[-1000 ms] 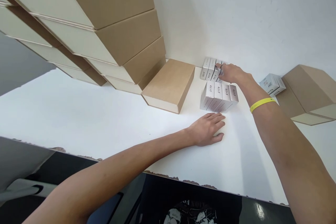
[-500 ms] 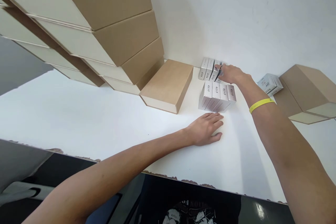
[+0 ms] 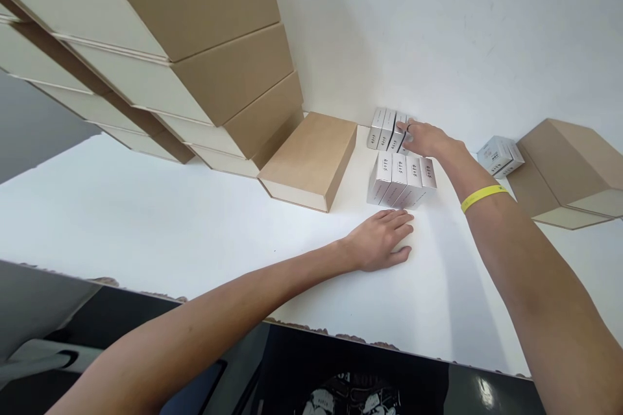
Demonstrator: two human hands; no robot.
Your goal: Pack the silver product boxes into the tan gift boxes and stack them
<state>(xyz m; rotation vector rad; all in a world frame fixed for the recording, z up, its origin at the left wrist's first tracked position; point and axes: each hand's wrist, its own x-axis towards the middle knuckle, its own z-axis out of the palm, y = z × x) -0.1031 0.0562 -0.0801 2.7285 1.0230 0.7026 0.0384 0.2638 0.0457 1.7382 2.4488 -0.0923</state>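
The right hand (image 3: 427, 139) reaches across the white surface (image 3: 146, 207) to the far row of small silver-white cartons (image 3: 384, 130), which stands against the white wall (image 3: 438, 32). Its fingers (image 3: 407, 128) are bent over the right end of that row and touch the cartons there. One finger wears a dark ring. Whether the fingers are closed around a carton cannot be told, since the hand hides that end. A yellow wristband (image 3: 484, 196) sits on the right forearm. Just in front of the far row stands the near row of four small silver-white cartons (image 3: 402, 175), upright and packed side by side, with dark print on their tops. The right wrist passes over its right end. The left hand (image 3: 384, 240) lies palm down on the surface, fingers spread out flat and holding nothing, its fingertips just short of the near row. To the left of both rows lies a flat brown cardboard box (image 3: 311, 159), close to them but not touching. Beyond it, a leaning stack of large brown and cream cardboard boxes (image 3: 204, 65) fills the upper left. At the right, well apart from the rows, a small white printed carton (image 3: 499, 154) rests against another brown cardboard box (image 3: 569, 162).
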